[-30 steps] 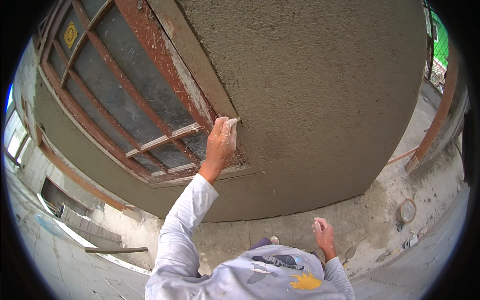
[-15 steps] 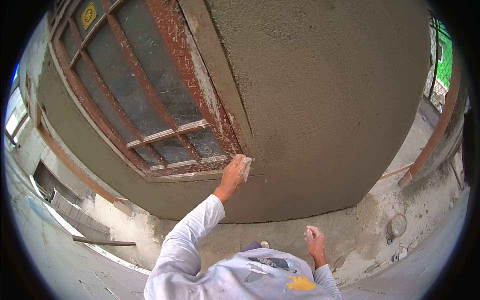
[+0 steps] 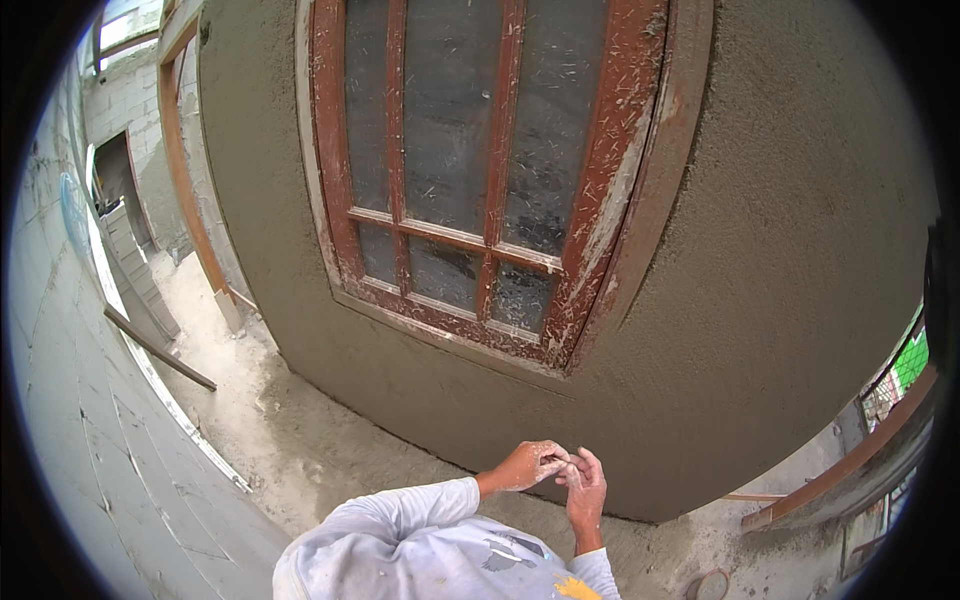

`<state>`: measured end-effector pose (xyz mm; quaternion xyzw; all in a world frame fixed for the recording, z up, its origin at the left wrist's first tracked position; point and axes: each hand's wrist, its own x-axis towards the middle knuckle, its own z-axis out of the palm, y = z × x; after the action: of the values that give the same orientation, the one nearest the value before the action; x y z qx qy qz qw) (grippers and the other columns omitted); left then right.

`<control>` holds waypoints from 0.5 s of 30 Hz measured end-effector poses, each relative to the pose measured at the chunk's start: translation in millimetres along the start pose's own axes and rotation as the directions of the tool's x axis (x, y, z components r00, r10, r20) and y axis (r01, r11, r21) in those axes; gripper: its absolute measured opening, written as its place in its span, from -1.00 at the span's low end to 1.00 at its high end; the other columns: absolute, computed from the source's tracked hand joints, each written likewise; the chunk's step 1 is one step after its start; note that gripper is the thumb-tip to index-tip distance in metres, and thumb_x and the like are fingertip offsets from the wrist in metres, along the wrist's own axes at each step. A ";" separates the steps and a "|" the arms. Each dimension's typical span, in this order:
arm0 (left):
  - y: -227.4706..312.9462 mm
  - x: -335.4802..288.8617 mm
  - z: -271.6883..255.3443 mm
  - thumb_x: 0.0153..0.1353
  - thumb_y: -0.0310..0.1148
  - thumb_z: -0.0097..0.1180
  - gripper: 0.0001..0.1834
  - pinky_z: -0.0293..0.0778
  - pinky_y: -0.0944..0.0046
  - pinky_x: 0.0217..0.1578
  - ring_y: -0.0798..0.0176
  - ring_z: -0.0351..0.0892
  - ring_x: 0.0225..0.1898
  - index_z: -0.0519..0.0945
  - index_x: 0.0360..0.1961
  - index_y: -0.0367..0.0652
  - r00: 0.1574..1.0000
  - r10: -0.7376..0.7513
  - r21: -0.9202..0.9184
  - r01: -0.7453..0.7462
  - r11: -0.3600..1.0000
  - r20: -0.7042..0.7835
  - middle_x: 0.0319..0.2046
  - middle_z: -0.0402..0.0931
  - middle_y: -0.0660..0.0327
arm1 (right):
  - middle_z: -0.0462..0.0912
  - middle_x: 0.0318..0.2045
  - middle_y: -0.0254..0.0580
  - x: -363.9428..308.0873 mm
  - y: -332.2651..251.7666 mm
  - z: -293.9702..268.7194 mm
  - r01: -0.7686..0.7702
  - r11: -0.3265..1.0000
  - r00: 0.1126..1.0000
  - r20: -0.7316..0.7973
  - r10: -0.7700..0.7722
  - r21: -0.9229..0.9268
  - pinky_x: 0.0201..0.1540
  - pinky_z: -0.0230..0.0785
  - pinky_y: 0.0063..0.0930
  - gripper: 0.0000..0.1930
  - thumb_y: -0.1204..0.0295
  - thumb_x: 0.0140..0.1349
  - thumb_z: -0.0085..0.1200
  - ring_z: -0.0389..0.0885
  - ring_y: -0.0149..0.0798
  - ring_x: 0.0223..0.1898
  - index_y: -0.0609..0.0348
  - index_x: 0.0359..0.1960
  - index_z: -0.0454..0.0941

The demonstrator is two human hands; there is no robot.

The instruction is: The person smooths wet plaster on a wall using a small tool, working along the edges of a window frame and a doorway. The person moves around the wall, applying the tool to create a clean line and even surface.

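My left hand [image 3: 523, 467] and my right hand [image 3: 585, 490] meet in front of my body, below the window. Both have pale, dried smears on the skin. The fingers of my left hand are pinched together, and their tips touch the bent fingers of my right. Anything small between them is too hidden to name. Above them is a reddish-brown wooden window [image 3: 490, 235] with dark glass panes, its wood spattered with pale plaster. Grey-brown plaster [image 3: 760, 300] covers the wall around it, and neither hand touches that wall.
At the left, a dark bar [image 3: 160, 348] lies near a long white strip [image 3: 150, 355] beside a pale block wall [image 3: 70, 420]. A wooden post [image 3: 180, 170] stands past the wall's left edge. A round container [image 3: 712, 585] sits on the rough floor at the lower right.
My left hand has left the window frame's lower right corner and come down to my right hand, which has risen to meet it. The view has turned, so the window appears more upright and central.
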<state>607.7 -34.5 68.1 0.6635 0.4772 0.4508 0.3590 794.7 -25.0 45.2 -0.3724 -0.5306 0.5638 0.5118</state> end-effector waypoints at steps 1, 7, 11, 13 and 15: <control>-7.2 -4.5 -7.6 0.46 -0.36 0.29 -0.79 0.63 0.16 -0.08 0.19 0.75 -0.15 0.72 0.02 -0.21 1.000 -0.017 -0.055 0.018 0.998 0.022 -0.13 0.78 0.11 | 0.76 -0.04 -0.06 1.1 2.9 9.1 -0.019 0.996 1.000 -0.017 0.017 -0.091 -0.11 0.72 -0.45 -0.67 0.52 0.51 0.21 0.78 -0.33 -0.12 0.36 0.22 0.57; -41.5 -18.9 -65.9 0.49 -0.34 0.30 -0.80 0.65 0.27 -0.12 0.38 0.73 -0.18 0.72 0.03 -0.19 0.976 -0.151 -0.101 0.168 0.981 0.156 -0.20 0.79 0.23 | 0.78 -0.31 -0.21 2.7 10.2 56.3 -0.153 0.966 0.986 -0.093 0.136 -0.207 -0.14 0.70 -0.47 -0.90 0.54 0.43 0.30 0.77 -0.39 -0.30 0.31 -0.11 0.70; -82.0 -25.6 -110.6 0.50 -0.36 0.28 -0.79 0.67 0.35 -0.12 0.43 0.75 -0.20 0.71 0.03 -0.26 0.964 -0.173 -0.142 0.204 0.969 0.203 -0.19 0.80 0.22 | 0.78 -0.29 -0.22 -8.3 44.4 58.7 -0.121 0.583 0.984 -0.174 -0.035 -0.804 -0.09 0.70 -0.41 -0.86 0.47 0.51 0.21 0.77 -0.39 -0.20 0.32 -0.10 0.72; -90.1 -24.3 -141.8 0.52 -0.37 0.26 -0.79 0.69 0.35 -0.11 0.42 0.77 -0.19 0.69 0.04 -0.27 0.968 -0.181 -0.157 0.209 0.965 0.175 -0.19 0.80 0.22 | 0.78 -0.23 -0.20 -8.0 62.5 100.2 -0.145 0.470 0.972 -0.213 -0.094 -0.870 -0.08 0.68 -0.41 -0.82 0.45 0.54 0.17 0.76 -0.39 -0.18 0.34 -0.04 0.71; -87.0 -13.5 -170.7 0.55 -0.41 0.21 -0.77 0.70 0.33 -0.09 0.37 0.80 -0.17 0.64 0.12 -0.29 0.964 -0.161 -0.145 0.194 0.970 0.209 -0.16 0.80 0.16 | 0.77 -0.18 -0.18 2.4 66.7 148.7 -0.192 0.783 0.940 -0.340 -0.027 -0.592 -0.08 0.66 -0.41 -0.78 0.43 0.56 0.14 0.74 -0.38 -0.19 0.35 0.05 0.68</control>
<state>418.3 -14.6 43.1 0.6271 0.4585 0.3870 0.4967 638.9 -49.2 4.0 -0.6312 -0.5749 0.3109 0.4177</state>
